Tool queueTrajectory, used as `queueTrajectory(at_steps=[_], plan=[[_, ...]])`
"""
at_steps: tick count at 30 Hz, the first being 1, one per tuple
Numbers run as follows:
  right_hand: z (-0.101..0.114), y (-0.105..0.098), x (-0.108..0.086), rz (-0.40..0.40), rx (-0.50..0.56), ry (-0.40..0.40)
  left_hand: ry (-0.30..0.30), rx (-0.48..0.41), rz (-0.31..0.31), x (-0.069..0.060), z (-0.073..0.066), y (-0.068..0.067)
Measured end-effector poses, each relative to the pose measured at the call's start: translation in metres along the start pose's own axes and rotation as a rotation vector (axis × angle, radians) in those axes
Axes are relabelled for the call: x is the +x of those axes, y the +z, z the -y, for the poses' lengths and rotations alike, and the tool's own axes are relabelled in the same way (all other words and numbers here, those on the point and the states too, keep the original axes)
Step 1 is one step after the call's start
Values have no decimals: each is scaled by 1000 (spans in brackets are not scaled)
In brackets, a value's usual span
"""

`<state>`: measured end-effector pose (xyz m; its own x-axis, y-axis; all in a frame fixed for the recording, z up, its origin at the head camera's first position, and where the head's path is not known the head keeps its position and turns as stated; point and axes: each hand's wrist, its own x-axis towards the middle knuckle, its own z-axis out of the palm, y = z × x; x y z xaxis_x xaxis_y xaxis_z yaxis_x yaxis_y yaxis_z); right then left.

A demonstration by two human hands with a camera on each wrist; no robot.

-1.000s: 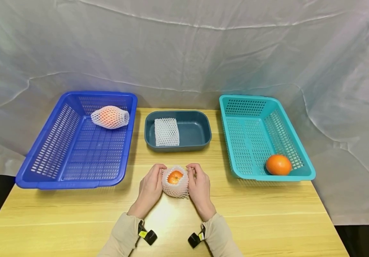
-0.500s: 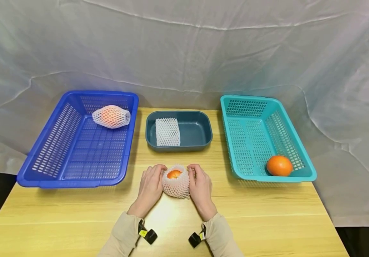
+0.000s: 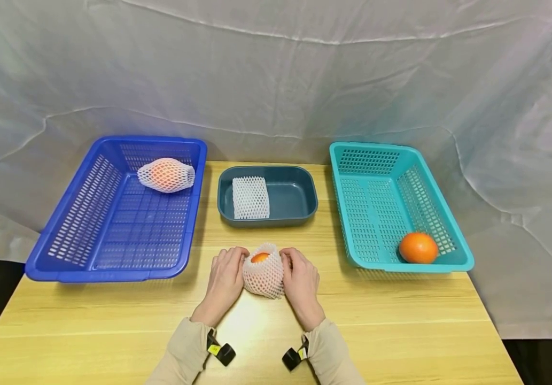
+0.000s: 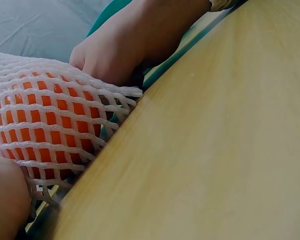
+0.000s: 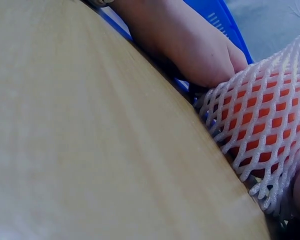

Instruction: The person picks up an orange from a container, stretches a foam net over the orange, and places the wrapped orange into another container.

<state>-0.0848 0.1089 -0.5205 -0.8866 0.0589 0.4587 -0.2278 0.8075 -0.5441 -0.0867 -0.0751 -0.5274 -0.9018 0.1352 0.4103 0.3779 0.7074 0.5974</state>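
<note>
An orange fruit (image 3: 259, 258) sits on the table inside a white foam net (image 3: 263, 279), its top showing through the net's opening. The left hand (image 3: 225, 279) pinches the net's left side and the right hand (image 3: 301, 283) pinches its right side. In the left wrist view the net (image 4: 50, 120) covers the fruit, with the right hand (image 4: 132, 42) behind it. The right wrist view shows the net (image 5: 265, 117) stretched round the fruit and the left hand (image 5: 190, 42) at its far side. Some fingertips are hidden behind the net.
A blue basket (image 3: 112, 275) at left holds a netted fruit (image 3: 166, 175). In the dark tray (image 3: 290, 220) at back centre lies a flat foam net (image 3: 250, 198). A teal basket (image 3: 410, 267) at right holds a bare orange fruit (image 3: 418, 248). A grey curtain (image 3: 276, 80) hangs behind.
The net's upper edge has risen round the fruit, and less of the fruit's top shows through the opening. Both hands have stayed at the net's sides with only slight movement.
</note>
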Motion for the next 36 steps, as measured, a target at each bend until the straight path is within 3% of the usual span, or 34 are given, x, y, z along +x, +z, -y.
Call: queueTrajectory(at_steps=[8,11,14,17,21,23,25,28,33,36], plan=[[-1,1,0,-11,10,-6,-19,-80,-51,1,1,0],[-1,2,0,-27,24,4,-67,-191,-88,2,1,-1],[-1,2,0,-54,64,16,-111,-363,-101,1,-1,-2],[-2,2,0,-90,146,26,-67,-533,-55,-1,-2,-4],[-2,1,0,-98,388,-31,61,-670,91,-3,-2,-5],[-1,-1,0,-45,532,-95,79,-691,159,-4,-3,-6],[3,-5,0,46,649,-157,57,-683,212,-4,-4,-6],[15,-16,1,199,716,-201,2,-635,267,-4,-6,-6],[30,-32,0,381,691,-139,-19,-562,301,-5,-8,-6],[24,-26,-3,442,681,-59,1,-553,294,-5,-8,-5]])
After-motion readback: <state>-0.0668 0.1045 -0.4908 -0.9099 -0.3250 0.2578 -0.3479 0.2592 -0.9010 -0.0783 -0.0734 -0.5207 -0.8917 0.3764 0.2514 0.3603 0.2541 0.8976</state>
